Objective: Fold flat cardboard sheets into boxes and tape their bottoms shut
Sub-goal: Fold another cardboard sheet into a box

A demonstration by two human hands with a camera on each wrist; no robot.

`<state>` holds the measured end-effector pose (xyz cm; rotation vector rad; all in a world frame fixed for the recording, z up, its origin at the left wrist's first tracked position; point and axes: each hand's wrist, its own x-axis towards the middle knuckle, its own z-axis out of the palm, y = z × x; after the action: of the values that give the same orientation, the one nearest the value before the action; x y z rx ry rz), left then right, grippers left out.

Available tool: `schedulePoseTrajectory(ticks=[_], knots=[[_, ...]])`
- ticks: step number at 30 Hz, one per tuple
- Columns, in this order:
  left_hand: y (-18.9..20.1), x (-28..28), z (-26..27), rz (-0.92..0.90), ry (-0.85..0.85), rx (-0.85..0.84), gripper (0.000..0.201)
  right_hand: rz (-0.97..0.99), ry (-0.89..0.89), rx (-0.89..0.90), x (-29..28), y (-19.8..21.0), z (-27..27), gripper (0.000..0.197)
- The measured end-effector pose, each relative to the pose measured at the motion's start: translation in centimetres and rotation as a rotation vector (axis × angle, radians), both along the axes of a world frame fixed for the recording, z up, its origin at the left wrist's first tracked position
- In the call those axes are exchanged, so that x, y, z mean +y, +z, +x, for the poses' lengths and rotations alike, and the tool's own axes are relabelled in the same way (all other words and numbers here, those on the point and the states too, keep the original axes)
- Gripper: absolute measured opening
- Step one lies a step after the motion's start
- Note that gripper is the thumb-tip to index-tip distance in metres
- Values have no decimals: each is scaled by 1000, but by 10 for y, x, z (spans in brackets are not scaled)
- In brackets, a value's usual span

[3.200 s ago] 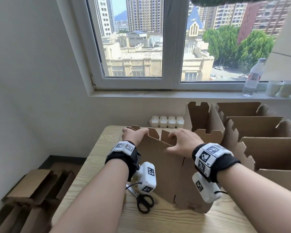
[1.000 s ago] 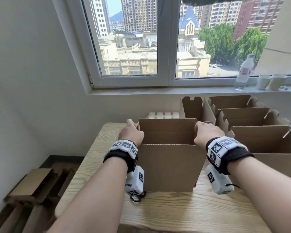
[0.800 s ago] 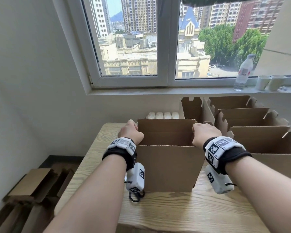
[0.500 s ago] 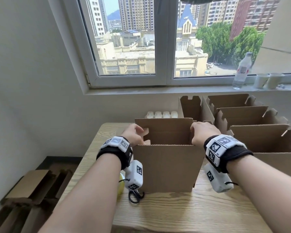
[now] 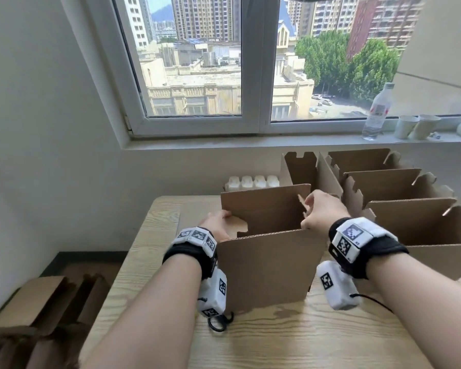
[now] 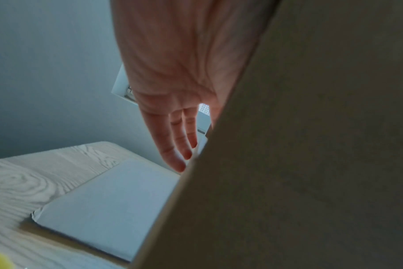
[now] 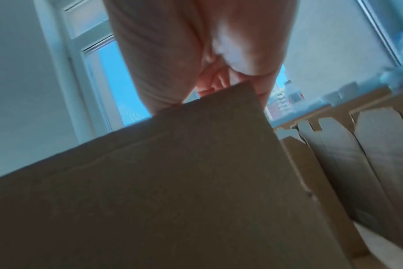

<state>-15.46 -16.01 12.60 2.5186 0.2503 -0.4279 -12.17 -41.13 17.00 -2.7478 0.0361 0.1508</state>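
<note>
At the open top of the cardboard box (image 5: 266, 267), both hands work the short end flaps. Left hand (image 5: 214, 223) lies flat on the left flap (image 5: 236, 226), fingers (image 6: 173, 145) straight and together, pressing it inward and down; nothing gripped. Right hand (image 5: 321, 213) has fingers curled over the right flap (image 5: 302, 205), thumb side near the box corner, so it grips that flap, which stands nearly upright. Box stands upright on the table (image 5: 304, 339), long axis running left to right between the two wrists, near wall facing the person, far wall (image 5: 264, 201) standing higher. Judgement: end flaps are being folded in first, left ahead of right; the right flap lies directly under the right hand and must swing leftward into the opening, so that hand is the nearer one for the job. No tape visible on this box. Black scissor handles (image 5: 220, 322) poke out at the box's near left foot. Just to the right, a row of opened boxes (image 5: 410, 222) stands close beside it. Table is pale wood grain, set against a white wall below a window (image 5: 250, 62); a water bottle (image 5: 378, 110) and paper cups (image 5: 415, 126) sit on the sill. Flat cardboard sheets (image 5: 37, 310) lie stacked on the floor at left.
</note>
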Motion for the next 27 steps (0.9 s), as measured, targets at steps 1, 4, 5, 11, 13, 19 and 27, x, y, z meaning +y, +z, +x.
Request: schedulePoseTrajectory(ticks=[1,4,5,11,13,19,27], knots=[[-2,0,-1,-12,-7,-9,89,43,-9,29,0,-4,1,50],[-7,4,0,-72,-26,-20,90,85,-16,62,0,-7,2,58],[-8,5,0,-88,-26,-20,90,80,-3,71,0,-5,1,60],[-10,6,1,-174,19,-38,88,86,27,99,-3,-6,-9,35],[-9,7,-1,-206,39,-27,86,160,-8,107,-6,-7,-10,26],[-1,1,-11,-391,151,20,115,584,-215,76,-31,-19,-5,24],[15,-19,-13,-496,293,64,95,677,-184,282,-47,-14,-9,42]])
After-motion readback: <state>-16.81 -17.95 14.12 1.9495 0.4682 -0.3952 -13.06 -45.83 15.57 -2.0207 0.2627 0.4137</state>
